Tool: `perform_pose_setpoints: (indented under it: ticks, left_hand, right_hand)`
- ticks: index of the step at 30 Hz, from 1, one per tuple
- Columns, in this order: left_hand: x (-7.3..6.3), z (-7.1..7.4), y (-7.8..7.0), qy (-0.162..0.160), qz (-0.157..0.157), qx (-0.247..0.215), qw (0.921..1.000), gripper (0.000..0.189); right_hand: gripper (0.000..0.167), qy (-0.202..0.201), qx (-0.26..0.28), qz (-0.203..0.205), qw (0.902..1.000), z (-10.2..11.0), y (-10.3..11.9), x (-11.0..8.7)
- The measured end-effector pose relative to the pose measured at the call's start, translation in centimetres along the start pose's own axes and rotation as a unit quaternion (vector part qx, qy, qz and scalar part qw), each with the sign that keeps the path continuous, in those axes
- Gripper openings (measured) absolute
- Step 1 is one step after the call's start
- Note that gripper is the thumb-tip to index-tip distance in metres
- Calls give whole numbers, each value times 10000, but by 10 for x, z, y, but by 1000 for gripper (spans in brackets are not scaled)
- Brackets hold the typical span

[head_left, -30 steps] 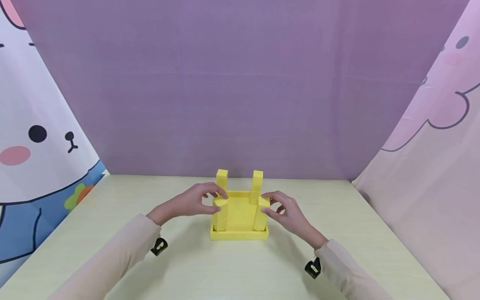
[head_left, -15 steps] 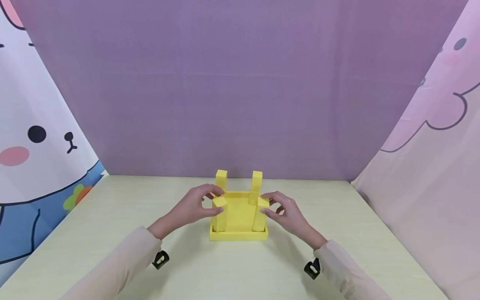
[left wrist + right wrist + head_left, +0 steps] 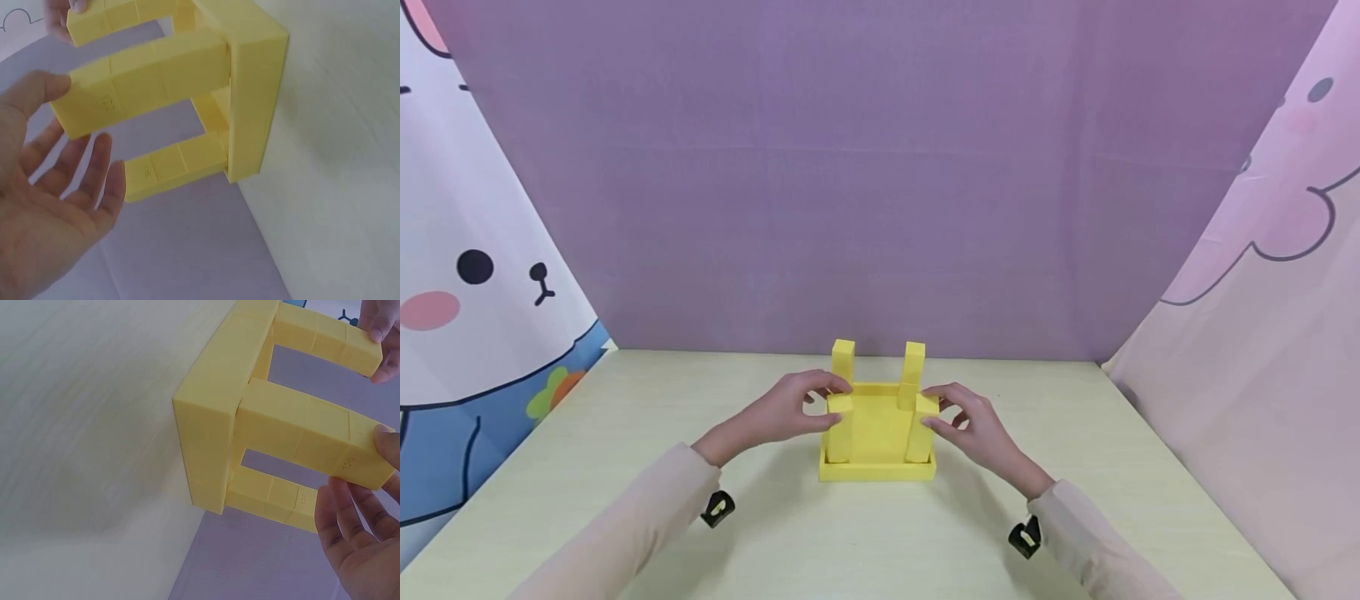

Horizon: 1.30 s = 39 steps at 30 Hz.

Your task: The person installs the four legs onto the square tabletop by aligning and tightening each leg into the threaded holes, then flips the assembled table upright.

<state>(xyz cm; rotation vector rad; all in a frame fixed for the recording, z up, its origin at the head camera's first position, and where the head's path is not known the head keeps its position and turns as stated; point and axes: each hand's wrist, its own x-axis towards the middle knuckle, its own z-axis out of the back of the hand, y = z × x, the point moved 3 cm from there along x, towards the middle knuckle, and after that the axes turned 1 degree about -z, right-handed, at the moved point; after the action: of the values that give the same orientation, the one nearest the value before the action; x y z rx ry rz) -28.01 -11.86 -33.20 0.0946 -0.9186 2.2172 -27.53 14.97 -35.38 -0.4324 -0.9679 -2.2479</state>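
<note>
A shallow yellow tray (image 3: pixel 877 472) stands on the table with a stack of yellow blocks upright at each corner. My left hand (image 3: pixel 790 408) pinches the top block of the front left stack (image 3: pixel 841 440) between thumb and fingers. On the other side, my right hand (image 3: pixel 981 423) holds the top of the front right stack (image 3: pixel 920 440) the same way. In the left wrist view, seams divide the near stack (image 3: pixel 140 81) into blocks, and small raised marks show on its end block. The right wrist view shows digits on the end of its near stack (image 3: pixel 312 434).
Behind the hands rise the back left stack (image 3: pixel 843 358) and the back right stack (image 3: pixel 913 361), untouched. The pale wooden table (image 3: pixel 880 542) reaches back to a purple cloth (image 3: pixel 865 183). Printed cloths hang at both sides.
The front left stack's top block has turned and shifted slightly right, so its sides line up better with the blocks below. My left hand moved a little with it; my right hand stayed put.
</note>
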Motion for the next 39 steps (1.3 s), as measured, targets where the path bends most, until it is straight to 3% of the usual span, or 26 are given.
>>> perform_pose_setpoints:
  ticks: [5,10,14,20,25,32,39]
  left_hand:
    - [3,3,3,329,-68,-59,9994,33]
    - [4,3,4,412,-66,-51,9991,34]
    - [2,2,3,279,41,-59,9996,35]
    - [-2,0,3,-177,149,-13,9997,37]
    - [-3,-2,4,-246,208,-65,9995,36]
    - [-3,-2,9,33,125,-177,9998,35]
    - [0,3,13,570,32,-386,9976,37]
  right_hand:
    - [34,-5,-12,3,10000,0,0,0]
    - [33,-21,-1,25,10000,-1,0,0]
    - [33,-27,17,39,10000,-1,0,0]
    - [33,-33,17,32,10000,-1,0,-1]
    - [33,-31,0,25,10000,-1,-1,-1]
    - [34,-9,18,5,10000,-1,-1,-1]
    - [34,-10,35,-2,10000,0,1,0]
